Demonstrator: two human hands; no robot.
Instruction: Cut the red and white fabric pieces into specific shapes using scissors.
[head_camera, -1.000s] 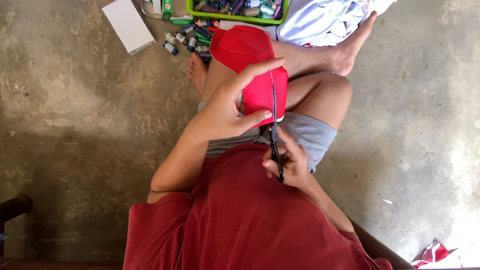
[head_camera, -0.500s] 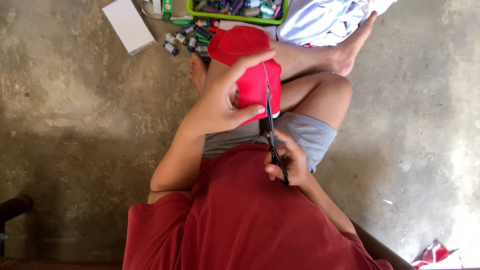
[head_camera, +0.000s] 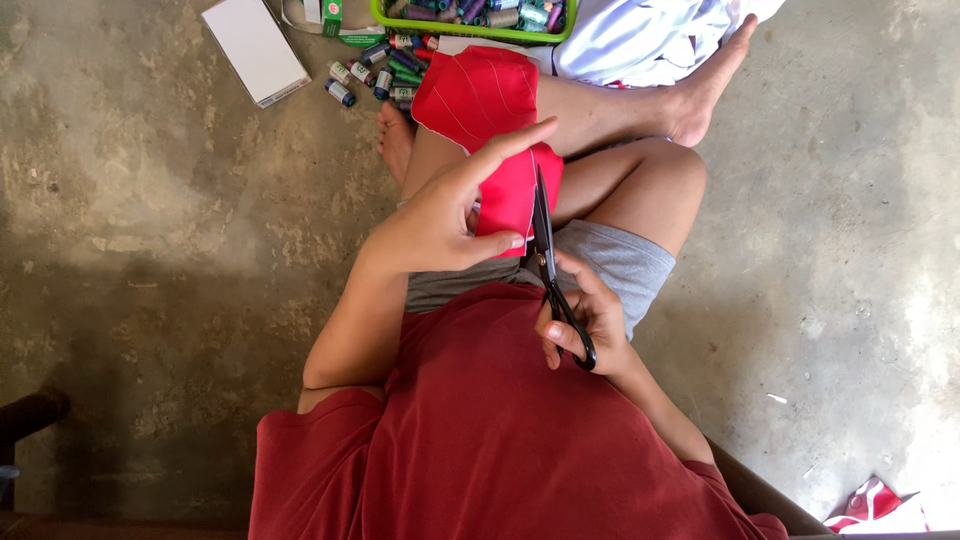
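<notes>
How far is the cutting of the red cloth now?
Done: hard to tell how much is already cut. In hand: the left hand holds the red cloth while the right hand works black scissors, blades at its right edge. Left: the upper part with stitched lines looks uncut.

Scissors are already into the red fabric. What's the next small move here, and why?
Probably close the blades and slide the scissors a little further up the red fabric. The right hand has the blades set along the fabric's right edge, with uncut cloth ahead of the tips, and the left hand holds the piece flat right beside the cut.
</notes>
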